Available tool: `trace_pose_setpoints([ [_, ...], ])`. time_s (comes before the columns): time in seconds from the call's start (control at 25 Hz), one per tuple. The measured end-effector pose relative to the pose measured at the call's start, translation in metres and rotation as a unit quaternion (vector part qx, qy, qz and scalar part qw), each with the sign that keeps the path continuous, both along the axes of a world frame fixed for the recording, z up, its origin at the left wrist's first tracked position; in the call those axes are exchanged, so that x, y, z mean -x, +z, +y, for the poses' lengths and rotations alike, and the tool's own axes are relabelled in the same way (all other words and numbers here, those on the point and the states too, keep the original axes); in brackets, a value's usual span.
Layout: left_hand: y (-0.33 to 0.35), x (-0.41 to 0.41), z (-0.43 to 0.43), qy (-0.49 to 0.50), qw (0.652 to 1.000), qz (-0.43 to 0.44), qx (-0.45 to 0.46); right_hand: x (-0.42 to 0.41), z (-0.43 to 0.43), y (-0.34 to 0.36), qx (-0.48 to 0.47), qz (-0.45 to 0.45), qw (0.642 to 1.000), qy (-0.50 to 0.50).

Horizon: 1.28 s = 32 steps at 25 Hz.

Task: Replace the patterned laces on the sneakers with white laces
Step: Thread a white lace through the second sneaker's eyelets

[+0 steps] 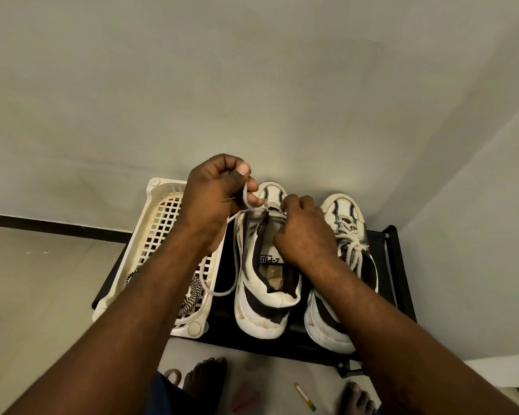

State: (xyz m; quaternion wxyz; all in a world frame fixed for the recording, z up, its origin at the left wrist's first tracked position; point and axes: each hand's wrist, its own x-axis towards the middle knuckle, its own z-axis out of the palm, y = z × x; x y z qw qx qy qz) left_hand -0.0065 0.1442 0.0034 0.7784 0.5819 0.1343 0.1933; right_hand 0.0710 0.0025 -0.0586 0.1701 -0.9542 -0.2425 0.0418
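Done relacing right-edge white-and-black sneaker; starting its twin, pinching white cord lace with left hand; cannot tell for right hand.

Both arms reach forward from the near corners and converge toward the middle. The left forearm runs up to the left hand, which is raised a little farther away, its fingers curled into a loose fist and its thumb and forefinger pinching a loop of white lace. The right forearm leads to the right hand, knuckles up, fingers bent down, their tips pinching the same lace. Two bare feet show at the near edge.
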Motion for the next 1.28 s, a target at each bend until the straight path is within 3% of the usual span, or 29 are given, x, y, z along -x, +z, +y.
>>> trace_pose_setpoints([
  [0.04,0.004,0.004,0.002,-0.029,1.000,0.010,-0.005,0.000,0.000,0.000,0.001,0.003,1.000,-0.002],
  [0.08,0.003,0.006,0.005,-0.033,0.995,0.062,-0.066,0.000,0.000,0.001,0.001,0.006,1.000,-0.004],
  [0.12,-0.003,0.005,0.008,-0.013,0.970,0.146,-0.196,0.000,0.001,0.001,0.000,0.008,1.000,-0.006],
  [0.2,-0.019,0.000,0.011,0.006,0.834,0.302,-0.461,0.001,0.003,0.002,-0.007,0.007,1.000,-0.012],
  [0.24,-0.026,-0.002,0.009,-0.005,0.783,0.339,-0.522,0.001,0.003,0.002,-0.009,0.002,1.000,-0.017],
  [0.36,-0.036,-0.009,0.007,-0.031,0.730,0.359,-0.581,0.004,0.003,0.004,-0.001,-0.047,0.998,-0.028],
  [0.44,-0.042,-0.012,0.009,-0.030,0.742,0.340,-0.577,0.005,0.001,0.008,0.013,-0.107,0.994,-0.024],
  [0.52,-0.044,-0.013,0.013,-0.002,0.804,0.312,-0.505,0.004,-0.002,0.013,0.018,-0.131,0.991,-0.008],
  [0.72,-0.028,-0.013,0.006,0.047,0.904,0.216,-0.365,0.002,-0.008,0.015,-0.009,-0.057,0.998,-0.011],
  [0.8,-0.013,-0.008,0.000,0.010,0.958,0.143,-0.248,0.001,-0.008,0.013,-0.026,-0.048,0.998,-0.014],
  [0.88,0.005,0.000,0.000,-0.084,0.993,0.051,-0.071,0.001,-0.007,0.012,-0.036,-0.039,0.999,-0.011],
  [0.96,0.017,0.009,0.004,-0.149,0.988,0.026,0.038,0.000,-0.008,0.011,-0.047,-0.030,0.998,-0.012],
  [1.0,0.016,0.010,0.007,-0.138,0.988,0.064,0.001,-0.001,-0.008,0.010,-0.049,-0.028,0.998,-0.013],
  [1.04,0.011,0.010,0.010,-0.103,0.979,0.135,-0.114,-0.001,-0.008,0.010,-0.050,-0.026,0.998,-0.013],
  [1.12,-0.011,0.004,0.016,-0.006,0.881,0.277,-0.384,-0.001,-0.008,0.010,-0.053,-0.022,0.998,-0.015],
  [1.16,-0.023,0.001,0.017,0.013,0.836,0.315,-0.450,-0.001,-0.008,0.010,-0.057,-0.021,0.998,-0.015],
  [1.28,-0.044,-0.007,0.012,-0.042,0.783,0.361,-0.505,-0.001,-0.009,0.010,-0.069,-0.018,0.997,-0.017],
])
